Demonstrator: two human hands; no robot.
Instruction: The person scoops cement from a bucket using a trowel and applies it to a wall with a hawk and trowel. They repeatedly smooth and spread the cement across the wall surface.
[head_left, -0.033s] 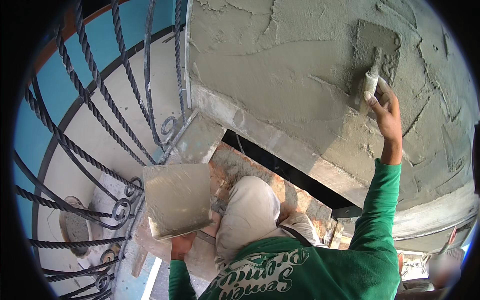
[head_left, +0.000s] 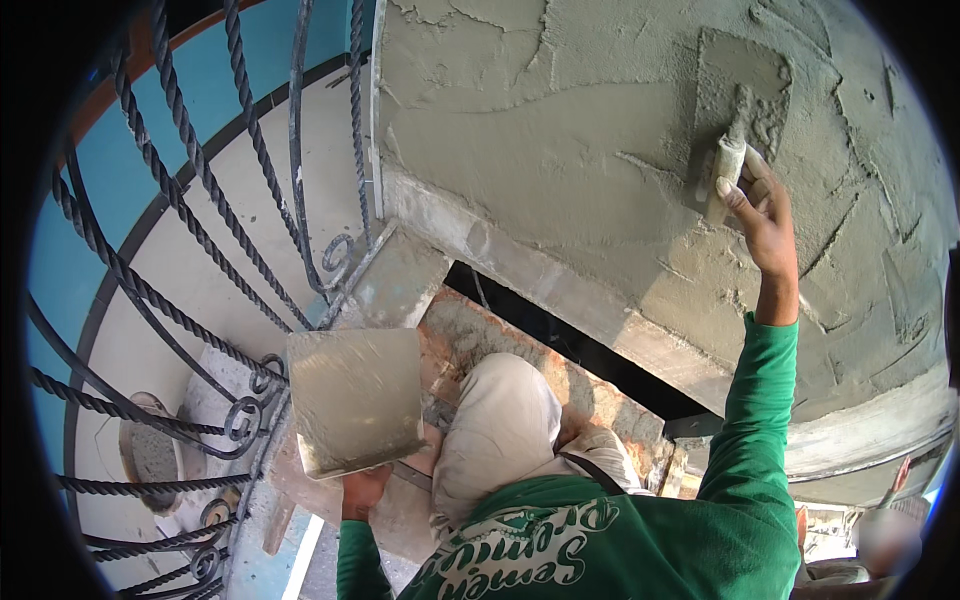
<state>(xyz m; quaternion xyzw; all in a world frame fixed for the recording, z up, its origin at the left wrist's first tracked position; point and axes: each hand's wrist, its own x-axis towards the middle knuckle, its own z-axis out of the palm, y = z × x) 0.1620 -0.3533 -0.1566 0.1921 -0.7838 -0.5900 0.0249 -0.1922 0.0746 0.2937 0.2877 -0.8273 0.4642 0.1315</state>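
My right hand (head_left: 765,215) is raised with its fingers closed around the pale handle of a steel trowel (head_left: 742,95). The trowel's flat blade lies against the wet grey plaster on the wall (head_left: 560,150). My left hand (head_left: 362,492) is low at my side and grips from beneath a square hawk board (head_left: 355,400) smeared with a thin grey film of mortar. The board is held roughly level beside my bent knee in beige trousers (head_left: 500,430). Both arms wear green long sleeves.
A twisted black iron railing (head_left: 180,230) curves along the left, with a pale floor and a round mortar pan (head_left: 150,455) below it. Under the plastered wall run a dark gap (head_left: 570,340) and a brick ledge (head_left: 600,395). Another person (head_left: 885,540) is at the lower right.
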